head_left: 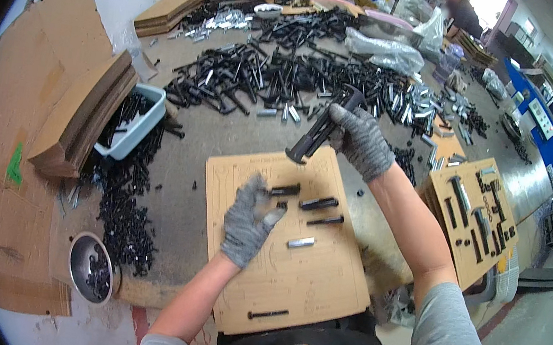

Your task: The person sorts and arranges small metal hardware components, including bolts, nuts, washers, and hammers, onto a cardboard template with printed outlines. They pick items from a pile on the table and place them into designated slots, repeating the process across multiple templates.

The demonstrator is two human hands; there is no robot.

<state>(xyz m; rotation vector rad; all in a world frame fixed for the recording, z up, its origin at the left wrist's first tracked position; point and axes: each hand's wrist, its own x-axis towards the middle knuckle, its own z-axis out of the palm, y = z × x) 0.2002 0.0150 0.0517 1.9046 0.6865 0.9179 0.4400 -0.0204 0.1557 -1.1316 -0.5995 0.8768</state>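
With our right grip (pixel 364 142), in its grey glove, we hold a bundle of long black parts (pixel 315 136) over the far edge of the cardboard sheet (pixel 322 276); its fingers and thumb are clamped around the upper half. The relation which matters most, in our judgement, is this: the long axis of the bundle slants from 1 o'clock at its upper end to 7 o'clock at its lower end, and the same 7 o'clock direction, taken from the right grip, leads to the thick black piece (pixel 318 203) lying on the sheet. The right grip is the nearer one to the bundle. From our left grip (pixel 247 228), which is over the left part of the sheet, the bundle lies toward 1 o'clock. The left thumb and fingers stand apart; the fingers are blurred, so we cannot tell whether they touch the short black bolt (pixel 288 189) just beside them.

The bundle looks dark, straight and slender, and it becomes wider at both ends; how many parts are in it, we cannot tell. On the sheet, toward 3 o'clock from the left grip, lies a shiny silver sleeve (pixel 301 243), and toward 5 o'clock a slim black bolt (pixel 268 314).
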